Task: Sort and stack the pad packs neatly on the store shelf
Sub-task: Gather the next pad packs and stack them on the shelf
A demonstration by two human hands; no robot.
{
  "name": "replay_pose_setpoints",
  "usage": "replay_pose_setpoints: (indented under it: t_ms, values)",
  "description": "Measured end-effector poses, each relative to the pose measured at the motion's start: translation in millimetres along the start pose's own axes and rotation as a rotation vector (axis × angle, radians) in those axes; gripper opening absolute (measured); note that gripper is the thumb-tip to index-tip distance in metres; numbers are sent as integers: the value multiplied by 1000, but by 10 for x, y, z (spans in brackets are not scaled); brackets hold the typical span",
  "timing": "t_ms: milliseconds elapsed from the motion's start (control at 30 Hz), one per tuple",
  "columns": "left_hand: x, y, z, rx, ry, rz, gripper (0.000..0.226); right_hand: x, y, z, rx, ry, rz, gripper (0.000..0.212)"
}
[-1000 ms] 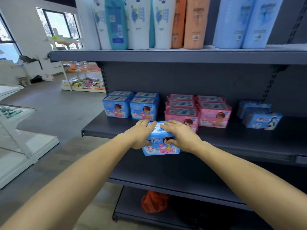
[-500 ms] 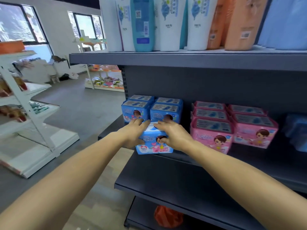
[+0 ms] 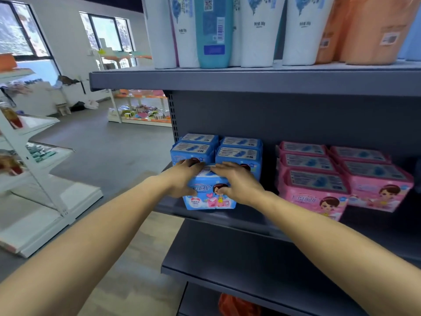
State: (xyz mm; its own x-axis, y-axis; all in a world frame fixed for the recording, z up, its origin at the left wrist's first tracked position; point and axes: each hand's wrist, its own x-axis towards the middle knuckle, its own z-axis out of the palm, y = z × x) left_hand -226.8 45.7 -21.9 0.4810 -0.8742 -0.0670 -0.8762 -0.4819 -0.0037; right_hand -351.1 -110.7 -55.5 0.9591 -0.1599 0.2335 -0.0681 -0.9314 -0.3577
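1. The blue pad pack (image 3: 209, 192) stood at the front edge of the dark grey middle shelf (image 3: 227, 218), at about 12 o'clock from the person, its printed face with a cartoon girl turned outward.
2. The left hand (image 3: 182, 179) gripped the pack's left end, fingers laid over its top and thumb down on its front face.
3. The right hand (image 3: 237, 182) held the right end the same way, fingers curled over the top edge and thumb pressed against the front print; the fingertips of both hands almost met on top of the pack.
4. Directly behind it, toward 12 o'clock, sat the stacked blue packs (image 3: 216, 149), in two columns side by side against the shelf's back panel; the held pack touched or nearly touched their fronts, which of the two could not be told.
5. At 2 o'clock, apart from the blue group, the pink packs (image 3: 341, 174) were arranged in rows.
6. The upper shelf (image 3: 250, 80) carried tall white, teal and orange bottles (image 3: 214, 30).
7. At 5 o'clock, on the lowest level, lay an orange bag (image 3: 237, 304).
8. At 9 o'clock stood a white display rack (image 3: 34, 179) on the grey floor.
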Motion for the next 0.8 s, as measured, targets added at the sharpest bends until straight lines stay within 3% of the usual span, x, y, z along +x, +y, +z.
replay_pose_setpoints:
  t_ms: [433, 800]
  values:
    - [70, -761, 47, 34, 10, 116, 97, 371, -531, 310, -69, 53, 94, 69]
    - [225, -985, 159, 24, 21, 188, 95, 507, -615, 429, -110, 68, 173, 69]
